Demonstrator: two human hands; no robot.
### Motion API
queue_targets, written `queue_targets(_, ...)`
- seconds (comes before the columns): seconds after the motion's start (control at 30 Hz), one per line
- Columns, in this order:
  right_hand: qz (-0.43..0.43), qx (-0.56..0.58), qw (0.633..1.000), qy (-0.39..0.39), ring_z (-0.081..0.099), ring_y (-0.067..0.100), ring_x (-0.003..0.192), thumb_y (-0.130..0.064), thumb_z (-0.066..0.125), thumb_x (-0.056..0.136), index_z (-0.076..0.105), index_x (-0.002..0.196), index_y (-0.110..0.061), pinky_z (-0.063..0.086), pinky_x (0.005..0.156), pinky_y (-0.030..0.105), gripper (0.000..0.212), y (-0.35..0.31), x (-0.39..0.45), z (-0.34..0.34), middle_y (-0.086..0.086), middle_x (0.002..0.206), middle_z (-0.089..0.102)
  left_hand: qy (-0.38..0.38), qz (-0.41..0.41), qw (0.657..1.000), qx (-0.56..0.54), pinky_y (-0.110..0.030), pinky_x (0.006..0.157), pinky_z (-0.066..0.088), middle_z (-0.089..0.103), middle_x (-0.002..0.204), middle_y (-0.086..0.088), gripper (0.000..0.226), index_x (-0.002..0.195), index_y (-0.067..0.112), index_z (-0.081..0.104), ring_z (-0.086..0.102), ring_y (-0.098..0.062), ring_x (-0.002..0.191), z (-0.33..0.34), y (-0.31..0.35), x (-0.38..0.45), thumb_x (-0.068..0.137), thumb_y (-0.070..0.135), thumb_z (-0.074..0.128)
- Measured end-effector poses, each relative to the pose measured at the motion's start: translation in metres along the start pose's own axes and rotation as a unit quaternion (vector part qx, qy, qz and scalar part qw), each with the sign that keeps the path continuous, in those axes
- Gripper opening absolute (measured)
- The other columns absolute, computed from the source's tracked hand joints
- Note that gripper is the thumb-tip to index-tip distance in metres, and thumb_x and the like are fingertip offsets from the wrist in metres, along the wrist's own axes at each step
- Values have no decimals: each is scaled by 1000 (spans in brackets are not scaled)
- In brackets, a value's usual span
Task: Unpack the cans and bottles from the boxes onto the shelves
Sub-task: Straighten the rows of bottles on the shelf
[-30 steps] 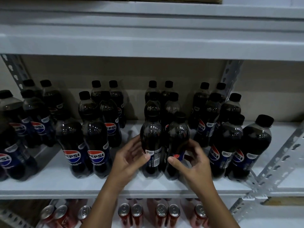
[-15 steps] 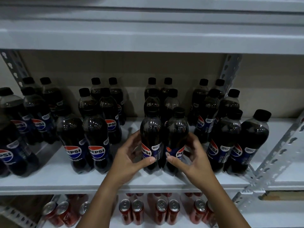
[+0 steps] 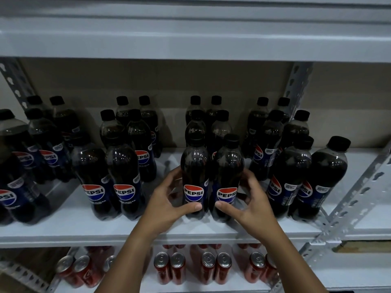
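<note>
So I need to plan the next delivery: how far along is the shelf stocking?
Mostly done, it seems. Done: Pepsi bottles stand in paired rows across the middle shelf, and red cans line the shelf below. In hand: the left hand and right hand each grip one bottle of the front pair, logos facing out. Left: unclear, as no boxes are in view.

left hand [image 3: 167,205] grips left Pepsi bottle [image 3: 195,178] | right hand [image 3: 251,203] grips right Pepsi bottle [image 3: 227,180] | shelf [image 3: 84,229]

Glossy plastic bottles [image 3: 195,178]; matt painted-metal shelf [image 3: 69,227].
</note>
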State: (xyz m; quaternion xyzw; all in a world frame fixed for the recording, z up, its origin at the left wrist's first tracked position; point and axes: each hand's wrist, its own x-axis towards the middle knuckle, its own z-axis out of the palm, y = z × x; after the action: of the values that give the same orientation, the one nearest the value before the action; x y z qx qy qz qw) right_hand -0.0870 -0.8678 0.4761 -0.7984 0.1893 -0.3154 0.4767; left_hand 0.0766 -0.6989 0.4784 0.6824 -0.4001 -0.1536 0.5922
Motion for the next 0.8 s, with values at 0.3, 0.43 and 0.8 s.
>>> queue_targets(0.3,5,2,1000,9,51,-6,128,-43,91,62,39,148,-35,48,110,37,101,-4,-2,1,-39,133,51,4,-10,1000,-12,-19,88,56,69,120,27,85,126,44,54,64,5,113,1,3,5,57,16,95)
queue_targets(0.43,1,4,1000,10,51,-5,129,-44,92,61,37,151,-31,48,110,37,106,-3,-2,1,-34,136,52,1,-16,1000,-18,-24,88,58,68,123,22,88,129,42,55,65,1,115,0,1,6,56,15,97)
queue_targets(0.8,21,8,1000,-21,49,-15,124,-33,92,63,35,150,-37,46,98,12,104,5,-1,-3,-28,139,52,-12,-30,999,-11,-20,91,56,67,121,31,85,129,39,56,60,10,116,-2,5,7,59,12,96)
